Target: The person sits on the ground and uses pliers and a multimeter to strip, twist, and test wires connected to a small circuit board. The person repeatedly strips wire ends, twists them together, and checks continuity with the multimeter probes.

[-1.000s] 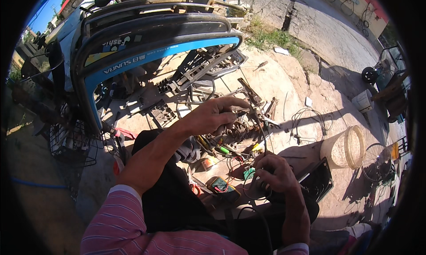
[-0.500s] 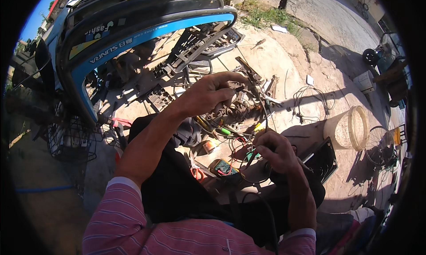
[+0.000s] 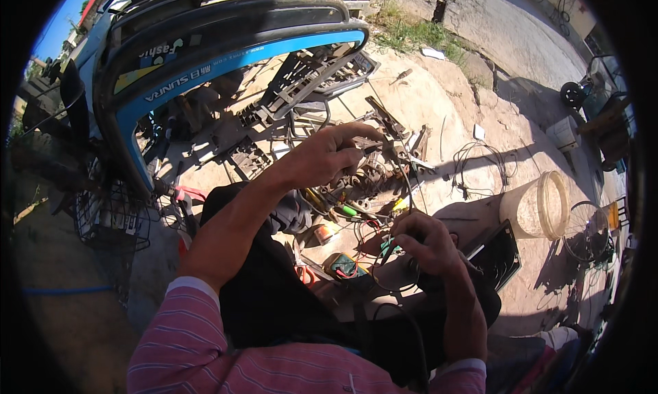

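Note:
My left hand point(image 3: 339, 157) is closed around the upper part of a thin dark cable point(image 3: 404, 181), its index finger reaching along it. The cable runs down to my right hand point(image 3: 428, 243), which pinches it between curled fingers above my dark-clothed lap. Below and between my hands lie metal parts point(image 3: 353, 178), a green-handled tool point(image 3: 349, 209), a small orange tin point(image 3: 324, 233), a multimeter point(image 3: 343, 265) with red and black leads, and orange-handled cutters point(image 3: 305, 274). Part of what my left fingers grip is too small to make out.
A blue-and-black vehicle frame point(image 3: 243, 54) stands at upper left, a wire basket point(image 3: 110, 219) below it. Right are coiled wires point(image 3: 480, 174), a pale bucket point(image 3: 521, 212), a dark open case point(image 3: 497, 257), a wheel rim point(image 3: 582, 233) and a wheeled cart point(image 3: 596, 113).
The whole view shifted upward after the first frame, then slightly back down. Both hands keep their grip on the cable, with only slight finger movement.

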A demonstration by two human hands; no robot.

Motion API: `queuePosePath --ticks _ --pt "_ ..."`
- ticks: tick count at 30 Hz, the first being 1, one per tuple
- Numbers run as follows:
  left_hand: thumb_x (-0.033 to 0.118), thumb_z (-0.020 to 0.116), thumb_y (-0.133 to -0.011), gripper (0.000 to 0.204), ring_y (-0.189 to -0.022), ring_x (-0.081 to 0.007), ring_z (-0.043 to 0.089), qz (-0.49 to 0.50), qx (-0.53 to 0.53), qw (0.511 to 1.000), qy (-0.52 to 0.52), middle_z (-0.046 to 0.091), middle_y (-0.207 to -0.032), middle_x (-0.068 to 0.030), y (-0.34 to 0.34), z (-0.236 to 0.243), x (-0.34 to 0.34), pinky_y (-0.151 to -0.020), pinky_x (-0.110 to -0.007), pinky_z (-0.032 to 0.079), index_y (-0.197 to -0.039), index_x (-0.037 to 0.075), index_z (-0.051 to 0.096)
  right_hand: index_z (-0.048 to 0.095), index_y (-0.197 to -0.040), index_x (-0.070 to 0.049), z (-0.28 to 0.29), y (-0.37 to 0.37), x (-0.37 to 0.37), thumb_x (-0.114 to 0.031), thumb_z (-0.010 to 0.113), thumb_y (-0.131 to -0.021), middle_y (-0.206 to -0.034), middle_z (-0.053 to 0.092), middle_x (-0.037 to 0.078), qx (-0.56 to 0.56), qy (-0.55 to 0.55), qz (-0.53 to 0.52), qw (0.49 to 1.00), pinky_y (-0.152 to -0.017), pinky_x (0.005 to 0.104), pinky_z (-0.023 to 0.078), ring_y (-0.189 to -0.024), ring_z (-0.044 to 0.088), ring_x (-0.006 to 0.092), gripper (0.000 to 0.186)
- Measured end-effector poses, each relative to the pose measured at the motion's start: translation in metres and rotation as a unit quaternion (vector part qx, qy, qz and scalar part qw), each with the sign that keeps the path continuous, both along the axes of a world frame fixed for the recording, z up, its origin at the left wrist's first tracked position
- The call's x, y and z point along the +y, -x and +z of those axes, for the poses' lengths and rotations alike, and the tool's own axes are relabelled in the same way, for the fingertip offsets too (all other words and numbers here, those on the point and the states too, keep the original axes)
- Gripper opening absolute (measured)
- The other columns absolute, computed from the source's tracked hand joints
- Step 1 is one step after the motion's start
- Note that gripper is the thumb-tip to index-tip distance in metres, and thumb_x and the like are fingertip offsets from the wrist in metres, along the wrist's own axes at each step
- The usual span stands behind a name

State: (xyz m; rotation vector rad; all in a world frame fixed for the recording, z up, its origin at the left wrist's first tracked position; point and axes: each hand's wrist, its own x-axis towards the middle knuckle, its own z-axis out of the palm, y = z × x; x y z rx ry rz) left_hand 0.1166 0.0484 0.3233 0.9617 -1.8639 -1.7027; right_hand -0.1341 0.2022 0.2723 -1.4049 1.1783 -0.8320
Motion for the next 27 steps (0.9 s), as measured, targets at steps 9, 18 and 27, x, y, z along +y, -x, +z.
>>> queuePosePath --ticks 9,18,27 --pt "0.006 0.052 -0.098 0.037 -0.054 -0.0022 0.047 -0.024 -0.004 0.999 0.032 0.059 -0.074 0.0001 -0.0022 -0.0053 -0.0037 -0.05 -0.02 0.04 -0.134 0.01 0.057 0.066 -0.091 -0.001 0.0041 -0.0011 -0.0005 -0.008 0.07 -0.085 -0.087 0.067 0.005 0.021 0.007 0.006 1.0 -0.065 0.0274 0.047 -0.072 0.059 0.0104 0.01" --pt "0.006 0.053 -0.096 0.039 -0.06 -0.004 0.048 -0.009 -0.027 0.998 0.06 0.057 -0.071 0.0011 -0.0015 -0.007 -0.0021 -0.057 -0.023 0.041 -0.134 0.01 0.058 0.068 -0.092 -0.002 0.0 -0.0002 -0.0005 -0.009 0.07 -0.084 -0.084 0.066 0.005 0.026 0.02 0.007 0.999 -0.062 0.0277 0.046 -0.069 0.058 0.0105 0.01" --pt "0.005 0.054 -0.095 0.04 -0.065 -0.0054 0.052 -0.016 -0.034 0.999 0.033 0.056 -0.074 0.0006 -0.0019 -0.0045 -0.0022 -0.059 -0.024 0.044 -0.135 0.01 0.058 0.069 -0.092 -0.003 0.007 -0.0002 -0.0001 -0.009 0.071 -0.084 -0.082 0.065 0.004 0.061 0.015 0.01 0.998 -0.062 0.0276 0.045 -0.068 0.057 0.01 0.01"
